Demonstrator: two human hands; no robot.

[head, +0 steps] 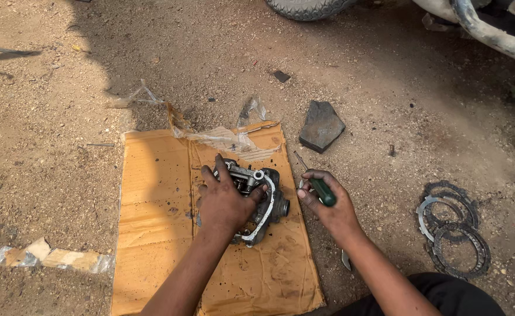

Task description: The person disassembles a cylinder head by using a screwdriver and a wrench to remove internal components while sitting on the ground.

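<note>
On cardboard (pixel 158 193): hands-held engine part (pixel 263 202)

Head camera looks steeply down, close over the ground.

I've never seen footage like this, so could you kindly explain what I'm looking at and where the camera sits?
There is no machine here: the camera is worn on a person's head and looks down at their own two bare arms. They sit on sandy ground with a sheet of cardboard spread before them. The left hand grips a grey metal engine part resting on the cardboard. The right hand holds a green-handled screwdriver, its shaft pointing away from the person. To the right, toothed metal rings lie in the dirt. Beyond the cardboard are a flat dark stone and crumpled clear plastic. A tyre and a metal tube show at the top edge.
</note>
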